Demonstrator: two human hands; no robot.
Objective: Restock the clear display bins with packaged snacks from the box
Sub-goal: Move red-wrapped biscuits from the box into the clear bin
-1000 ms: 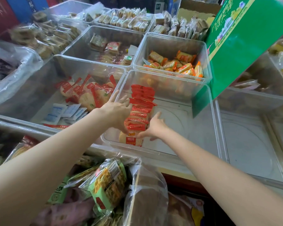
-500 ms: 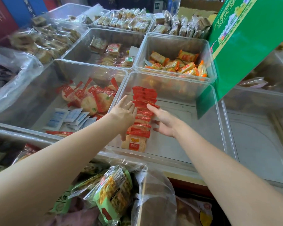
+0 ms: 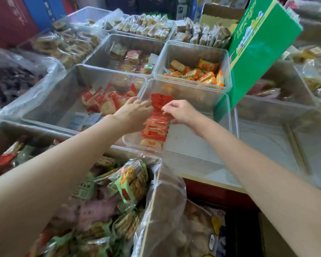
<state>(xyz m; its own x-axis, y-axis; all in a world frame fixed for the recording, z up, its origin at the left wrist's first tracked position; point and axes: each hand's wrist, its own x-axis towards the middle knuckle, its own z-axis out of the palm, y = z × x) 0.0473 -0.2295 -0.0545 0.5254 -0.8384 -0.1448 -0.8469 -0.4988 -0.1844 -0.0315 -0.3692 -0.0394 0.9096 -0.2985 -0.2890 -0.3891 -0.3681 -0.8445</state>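
A green carton (image 3: 256, 51) leans tilted at two o'clock, its lower corner dipping over the right rim of the clear bin (image 3: 228, 106) at centre. The carton carries pale yellow print along its face, too blurred to read. Inside that bin, against its left wall, a single row of red-wrapped rice crackers (image 3: 157, 121) runs with its long axis from twelve o'clock down to six o'clock, the packs overlapping like shingles; the nearest pack shows a small orange-and-red label whose characters are not legible. The rest of the bin floor, toward three o'clock, is bare.

Both hands meet on the far half of the row. The left hand (image 3: 135, 113) comes in from nine o'clock, fingers (image 3: 147, 106) slightly curled and touching the red wrappers. The right hand (image 3: 182, 110) comes from three o'clock, fingers (image 3: 165, 108) bent down and pinching at a pack edge. The right hand seems marginally nearer the row's middle. Judging by this, the coming move is squaring the row along its axis.

At seven o'clock a green snack bag (image 3: 132, 180) shows dark characters, unreadable.
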